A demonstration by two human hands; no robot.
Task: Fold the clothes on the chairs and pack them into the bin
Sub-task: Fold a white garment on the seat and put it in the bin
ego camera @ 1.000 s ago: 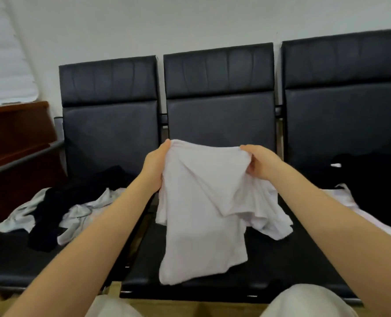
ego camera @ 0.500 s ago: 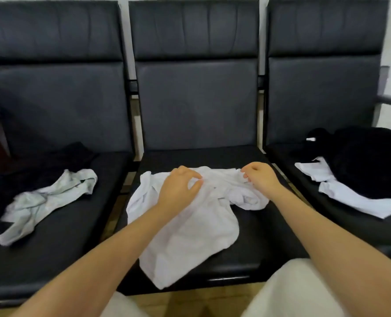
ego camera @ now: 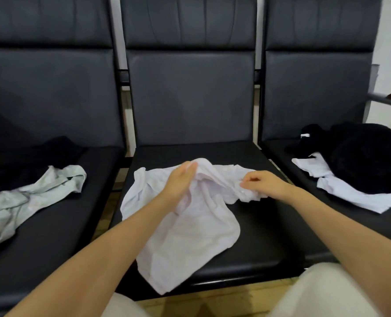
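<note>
A white shirt [ego camera: 185, 236] lies crumpled on the seat of the middle black chair [ego camera: 254, 239], its lower end hanging over the front edge. My left hand [ego camera: 180, 181] has its fingers under a raised fold at the shirt's top and lifts it. My right hand [ego camera: 261, 184] pinches the shirt's right part, a bunched sleeve, just above the seat. No bin is in view.
On the left chair [ego camera: 52, 225] lie a pale green shirt [ego camera: 30, 197] and a black garment [ego camera: 52, 152]. The right chair [ego camera: 281, 156] holds a black garment [ego camera: 361, 156] on top of a white one [ego camera: 350, 195]. A metal armrest [ego camera: 386, 100] juts out at far right. My knees are at the bottom.
The shirt, held up in the air a second ago, has come down onto the middle seat. My left hand has since slid under a fold; the right stays on the sleeve.
</note>
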